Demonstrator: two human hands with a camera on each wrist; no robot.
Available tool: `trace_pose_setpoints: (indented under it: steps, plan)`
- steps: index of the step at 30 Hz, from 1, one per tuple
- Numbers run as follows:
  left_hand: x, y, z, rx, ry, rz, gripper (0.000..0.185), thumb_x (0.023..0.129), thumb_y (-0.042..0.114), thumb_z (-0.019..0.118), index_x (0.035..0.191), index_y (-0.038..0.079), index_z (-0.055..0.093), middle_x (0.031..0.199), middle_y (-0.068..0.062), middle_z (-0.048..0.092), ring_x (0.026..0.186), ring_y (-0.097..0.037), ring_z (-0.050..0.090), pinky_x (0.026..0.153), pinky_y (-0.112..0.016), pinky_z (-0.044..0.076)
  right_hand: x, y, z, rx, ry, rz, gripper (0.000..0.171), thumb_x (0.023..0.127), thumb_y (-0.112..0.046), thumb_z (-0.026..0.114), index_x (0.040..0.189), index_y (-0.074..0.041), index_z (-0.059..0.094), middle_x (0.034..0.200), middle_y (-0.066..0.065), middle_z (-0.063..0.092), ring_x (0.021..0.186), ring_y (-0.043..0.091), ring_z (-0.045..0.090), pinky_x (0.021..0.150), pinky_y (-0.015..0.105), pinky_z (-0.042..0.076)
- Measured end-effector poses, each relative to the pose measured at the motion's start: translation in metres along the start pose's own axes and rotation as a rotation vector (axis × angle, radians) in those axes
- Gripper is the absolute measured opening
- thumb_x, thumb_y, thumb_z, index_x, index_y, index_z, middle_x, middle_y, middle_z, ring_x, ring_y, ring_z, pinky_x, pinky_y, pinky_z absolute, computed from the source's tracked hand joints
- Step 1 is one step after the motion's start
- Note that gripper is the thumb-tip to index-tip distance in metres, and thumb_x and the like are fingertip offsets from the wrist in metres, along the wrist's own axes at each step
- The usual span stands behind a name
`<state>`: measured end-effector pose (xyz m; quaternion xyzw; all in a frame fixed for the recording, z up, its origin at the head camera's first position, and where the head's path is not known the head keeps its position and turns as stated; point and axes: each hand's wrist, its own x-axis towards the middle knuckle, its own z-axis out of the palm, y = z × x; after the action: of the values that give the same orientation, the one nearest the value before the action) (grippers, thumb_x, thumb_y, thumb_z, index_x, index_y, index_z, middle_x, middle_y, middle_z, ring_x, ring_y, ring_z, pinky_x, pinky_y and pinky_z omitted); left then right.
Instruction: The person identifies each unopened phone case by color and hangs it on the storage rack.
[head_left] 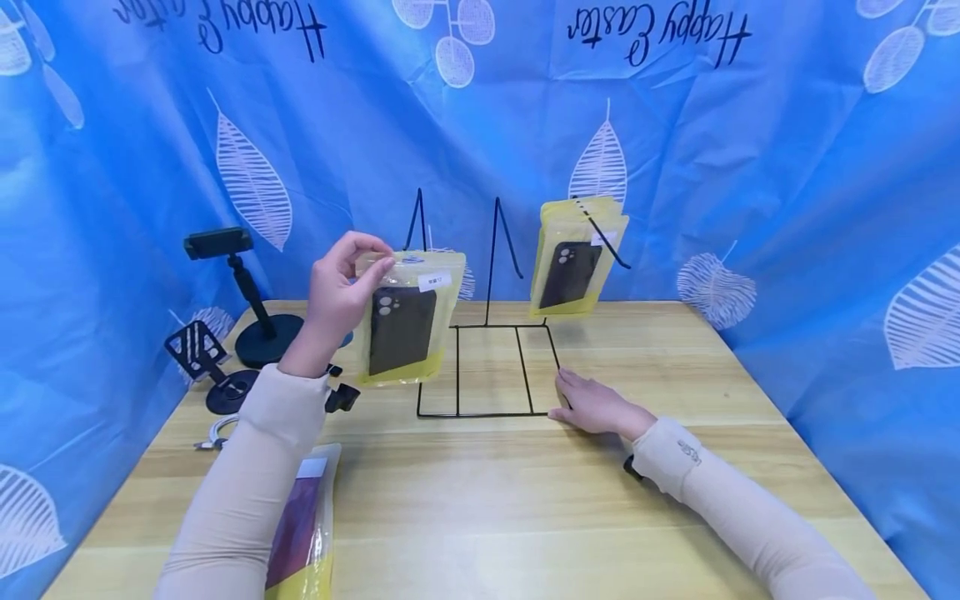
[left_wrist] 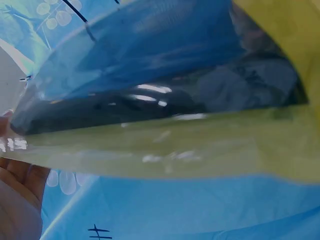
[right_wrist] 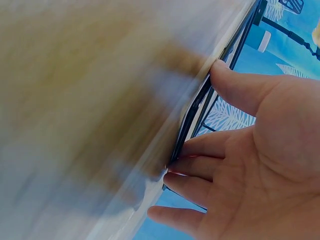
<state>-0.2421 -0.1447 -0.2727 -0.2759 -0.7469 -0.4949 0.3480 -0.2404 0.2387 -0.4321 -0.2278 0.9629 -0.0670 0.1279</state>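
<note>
Between thumb and fingers, my left hand (head_left: 347, 279) pinches the top edge of a clear-and-yellow zip pouch (head_left: 447, 321) containing a dark phone case (head_left: 402, 333). In the left wrist view the pouch (left_wrist: 165, 145) fills most of the picture. It hangs in front of the left side of a black wire display rack (head_left: 489, 326) with upright hooks. Similar phone case pouches (head_left: 588, 292) hang on the rack's right hook. My right hand (head_left: 596, 406) rests at the front right corner of the rack's base, thumb and extended fingertips touching the wire (right_wrist: 187, 122).
A phone stand (head_left: 266, 340) and a smaller folding stand (head_left: 232, 392) are at the table's left, near a white cable (head_left: 217, 431). Another yellow pouch (head_left: 300, 533) lies partly under my left forearm. Blue printed cloth (head_left: 525, 100) hangs behind and along both sides.
</note>
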Motion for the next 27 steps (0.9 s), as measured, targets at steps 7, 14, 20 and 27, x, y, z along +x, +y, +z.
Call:
trace_pose_setpoints:
  steps: [7,14,20,27]
  plan:
    - [0.005,0.001,-0.001,-0.1,0.032,-0.013,0.015,0.095,0.002,0.063,0.105,-0.009,0.061,0.099,0.017,0.062,0.066,-0.005,0.049,0.045,-0.02,0.028,0.0,0.002,-0.001,-0.004,0.004,0.002,0.077,0.102,-0.045,0.049,0.152,0.009,0.026,0.161,0.028,0.018,0.15,0.042,0.022,0.12,0.06,0.024]
    - [0.014,-0.009,0.0,-0.102,0.026,-0.145,0.018,0.098,0.013,0.062,0.107,-0.003,0.061,0.1,0.006,0.062,0.052,-0.012,0.029,0.045,-0.025,0.025,0.001,0.001,0.0,-0.004,0.007,-0.005,0.077,0.102,-0.044,0.05,0.152,0.01,0.027,0.161,0.029,0.019,0.149,0.043,0.022,0.119,0.061,0.025]
    - [0.023,-0.021,0.002,-0.038,-0.004,-0.223,0.023,0.099,0.024,0.062,0.111,0.004,0.061,0.108,0.001,0.062,0.048,-0.013,0.028,0.043,-0.025,0.025,0.001,0.001,0.0,-0.007,0.004,-0.005,0.077,0.103,-0.044,0.05,0.152,0.01,0.026,0.161,0.029,0.019,0.149,0.043,0.023,0.12,0.06,0.026]
    - [0.039,-0.04,0.008,-0.007,-0.052,-0.278,0.028,0.099,0.03,0.061,0.118,0.009,0.061,0.127,-0.006,0.064,0.046,-0.012,0.026,0.042,-0.026,0.026,0.001,0.0,0.0,-0.005,0.007,0.0,0.077,0.102,-0.044,0.05,0.152,0.01,0.027,0.161,0.028,0.019,0.149,0.042,0.024,0.12,0.059,0.026]
